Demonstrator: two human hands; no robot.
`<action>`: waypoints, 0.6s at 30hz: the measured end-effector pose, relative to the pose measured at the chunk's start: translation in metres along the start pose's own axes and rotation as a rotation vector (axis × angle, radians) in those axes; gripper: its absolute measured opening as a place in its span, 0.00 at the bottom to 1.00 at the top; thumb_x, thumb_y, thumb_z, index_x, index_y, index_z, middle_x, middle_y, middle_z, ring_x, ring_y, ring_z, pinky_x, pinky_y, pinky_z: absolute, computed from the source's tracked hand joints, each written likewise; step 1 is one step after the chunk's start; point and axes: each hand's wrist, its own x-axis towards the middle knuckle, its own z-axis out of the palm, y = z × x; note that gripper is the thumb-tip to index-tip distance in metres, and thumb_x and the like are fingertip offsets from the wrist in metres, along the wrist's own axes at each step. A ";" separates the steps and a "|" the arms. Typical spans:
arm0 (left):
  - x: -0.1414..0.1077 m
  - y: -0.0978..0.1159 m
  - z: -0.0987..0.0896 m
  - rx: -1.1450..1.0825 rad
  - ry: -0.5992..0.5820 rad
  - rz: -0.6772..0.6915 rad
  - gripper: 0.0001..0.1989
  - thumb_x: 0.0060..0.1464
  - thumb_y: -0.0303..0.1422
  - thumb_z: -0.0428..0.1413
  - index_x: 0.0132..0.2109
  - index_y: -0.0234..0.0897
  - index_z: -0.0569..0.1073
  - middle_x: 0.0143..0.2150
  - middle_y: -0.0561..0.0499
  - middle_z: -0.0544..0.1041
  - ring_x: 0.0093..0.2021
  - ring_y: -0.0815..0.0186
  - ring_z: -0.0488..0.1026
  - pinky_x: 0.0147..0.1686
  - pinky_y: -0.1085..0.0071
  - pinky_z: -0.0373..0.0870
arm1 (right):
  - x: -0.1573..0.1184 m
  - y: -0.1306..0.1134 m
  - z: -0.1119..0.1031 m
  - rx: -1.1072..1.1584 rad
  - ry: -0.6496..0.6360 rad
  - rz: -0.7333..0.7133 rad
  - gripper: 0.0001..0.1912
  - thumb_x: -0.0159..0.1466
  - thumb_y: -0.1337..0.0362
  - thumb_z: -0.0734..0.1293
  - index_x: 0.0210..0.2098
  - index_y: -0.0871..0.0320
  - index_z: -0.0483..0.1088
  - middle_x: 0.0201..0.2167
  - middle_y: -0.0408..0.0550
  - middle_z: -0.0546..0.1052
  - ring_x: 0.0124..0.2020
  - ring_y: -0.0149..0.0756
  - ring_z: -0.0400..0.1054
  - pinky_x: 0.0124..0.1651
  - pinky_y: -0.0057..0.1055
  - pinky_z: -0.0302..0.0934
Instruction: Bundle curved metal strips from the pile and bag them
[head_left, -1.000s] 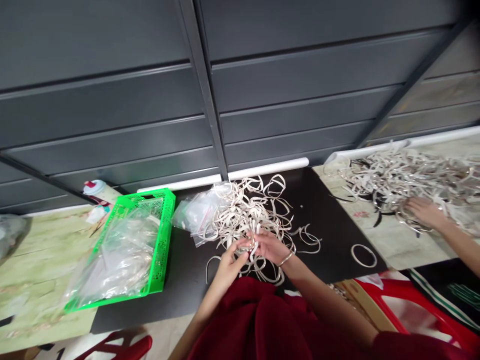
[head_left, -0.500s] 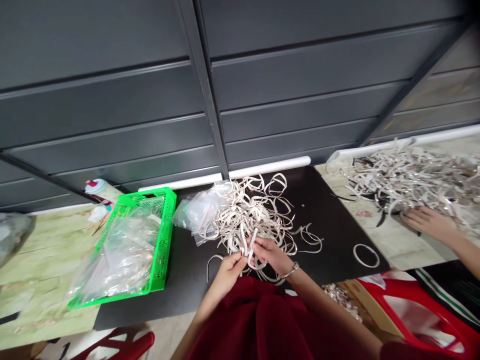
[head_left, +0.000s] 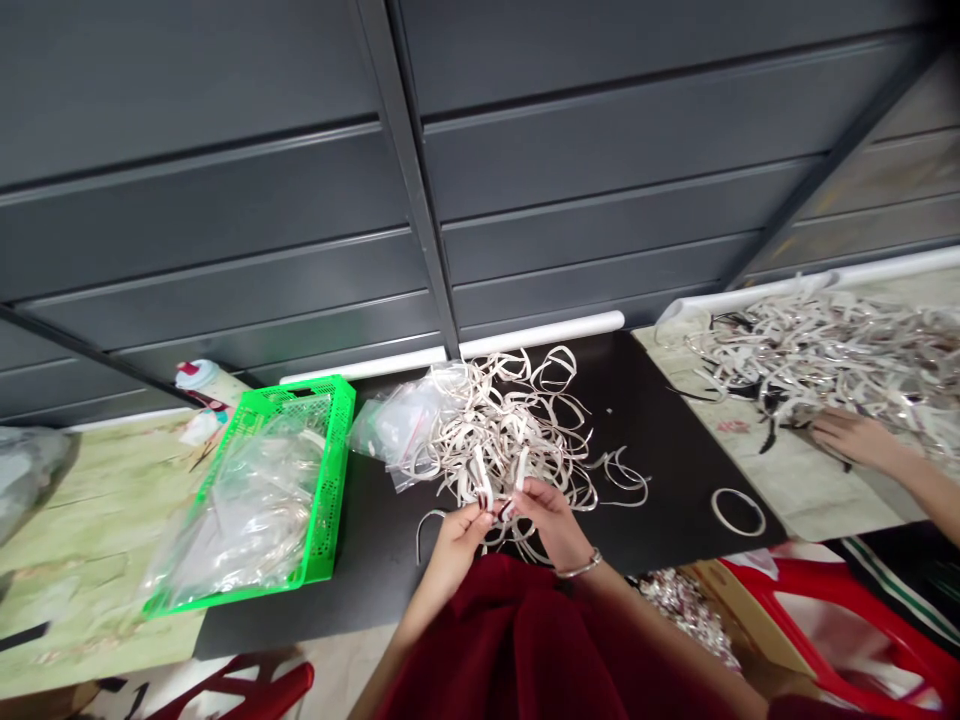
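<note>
Some pale strips (head_left: 481, 472), left hand (head_left: 457, 533) and right hand (head_left: 553, 522) pinching

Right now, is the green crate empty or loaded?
Loaded: the green crate holds clear plastic bags that hide most of its floor; bag contents unclear.

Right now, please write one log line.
left hand: pinching pale strip; right hand: pinching same or another strip; strip pile: beyond hands; green crate: clear bags inside

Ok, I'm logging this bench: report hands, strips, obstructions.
Left hand, right hand: pinching pale strip, one piece or two unclear. Tangled pile close beyond. Plastic bags at pile's left.
</note>
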 end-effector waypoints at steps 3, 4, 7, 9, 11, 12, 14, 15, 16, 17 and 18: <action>-0.001 0.002 -0.001 -0.076 0.005 -0.025 0.18 0.51 0.45 0.55 0.37 0.34 0.79 0.34 0.48 0.79 0.38 0.58 0.72 0.45 0.65 0.64 | 0.000 -0.007 -0.003 0.038 -0.041 0.020 0.15 0.53 0.53 0.70 0.21 0.57 0.67 0.19 0.41 0.68 0.24 0.31 0.61 0.33 0.30 0.57; -0.001 0.001 -0.002 -0.070 0.002 -0.027 0.18 0.51 0.45 0.55 0.37 0.34 0.79 0.33 0.48 0.79 0.37 0.58 0.73 0.45 0.65 0.64 | -0.001 -0.008 -0.004 0.014 -0.086 0.025 0.15 0.54 0.53 0.70 0.21 0.57 0.67 0.20 0.41 0.69 0.25 0.32 0.62 0.33 0.30 0.57; 0.000 -0.004 -0.002 0.005 -0.007 -0.019 0.19 0.49 0.47 0.56 0.32 0.33 0.79 0.28 0.50 0.77 0.32 0.60 0.71 0.39 0.67 0.65 | -0.001 -0.008 -0.002 -0.097 -0.185 0.011 0.14 0.56 0.53 0.68 0.24 0.57 0.67 0.22 0.42 0.69 0.26 0.33 0.62 0.33 0.30 0.57; 0.001 -0.008 -0.001 0.047 -0.010 -0.005 0.21 0.49 0.48 0.55 0.28 0.32 0.78 0.24 0.51 0.75 0.30 0.62 0.69 0.35 0.69 0.65 | -0.001 -0.003 0.000 -0.156 -0.164 -0.016 0.14 0.57 0.53 0.67 0.25 0.56 0.66 0.22 0.40 0.67 0.25 0.31 0.61 0.31 0.29 0.56; 0.001 -0.009 0.000 0.060 -0.019 0.014 0.22 0.50 0.49 0.54 0.27 0.32 0.77 0.22 0.52 0.72 0.29 0.63 0.67 0.33 0.70 0.64 | -0.001 0.003 0.002 -0.183 -0.141 -0.042 0.13 0.58 0.53 0.66 0.28 0.56 0.66 0.24 0.40 0.66 0.26 0.31 0.60 0.31 0.29 0.56; 0.001 -0.009 0.000 0.061 -0.023 0.022 0.23 0.50 0.49 0.54 0.27 0.32 0.77 0.22 0.52 0.72 0.28 0.64 0.66 0.33 0.71 0.63 | -0.001 0.004 0.003 -0.193 -0.144 -0.059 0.12 0.59 0.53 0.66 0.29 0.56 0.66 0.25 0.41 0.67 0.27 0.32 0.61 0.32 0.29 0.56; 0.001 -0.008 0.001 0.058 -0.034 0.029 0.23 0.50 0.50 0.53 0.27 0.32 0.76 0.22 0.52 0.70 0.27 0.66 0.64 0.31 0.72 0.61 | -0.002 0.005 0.005 -0.231 -0.172 -0.110 0.11 0.60 0.54 0.65 0.32 0.55 0.67 0.28 0.43 0.68 0.31 0.34 0.62 0.35 0.30 0.57; 0.000 -0.007 0.002 0.056 -0.038 0.029 0.23 0.50 0.50 0.53 0.26 0.32 0.75 0.21 0.53 0.69 0.26 0.67 0.63 0.29 0.73 0.60 | -0.002 0.004 0.005 -0.260 -0.187 -0.140 0.11 0.61 0.54 0.64 0.33 0.56 0.68 0.30 0.44 0.69 0.33 0.35 0.63 0.37 0.31 0.57; 0.000 -0.007 0.003 0.053 -0.042 0.029 0.23 0.50 0.50 0.53 0.26 0.32 0.75 0.21 0.53 0.68 0.25 0.68 0.62 0.28 0.73 0.59 | -0.003 0.003 0.006 -0.288 -0.194 -0.167 0.11 0.61 0.55 0.64 0.33 0.56 0.69 0.32 0.45 0.69 0.35 0.36 0.63 0.40 0.31 0.57; 0.000 -0.006 0.003 0.052 -0.045 0.029 0.23 0.50 0.50 0.53 0.25 0.32 0.74 0.20 0.54 0.67 0.24 0.69 0.60 0.27 0.74 0.58 | -0.004 0.001 0.006 -0.308 -0.192 -0.184 0.11 0.61 0.55 0.63 0.32 0.56 0.70 0.32 0.46 0.70 0.37 0.37 0.64 0.41 0.32 0.57; 0.000 -0.006 0.004 0.052 -0.050 0.030 0.23 0.50 0.50 0.53 0.24 0.32 0.74 0.20 0.54 0.67 0.23 0.70 0.59 0.26 0.74 0.57 | -0.004 -0.001 0.007 -0.317 -0.181 -0.187 0.12 0.61 0.55 0.63 0.31 0.56 0.71 0.33 0.46 0.70 0.37 0.37 0.64 0.42 0.32 0.56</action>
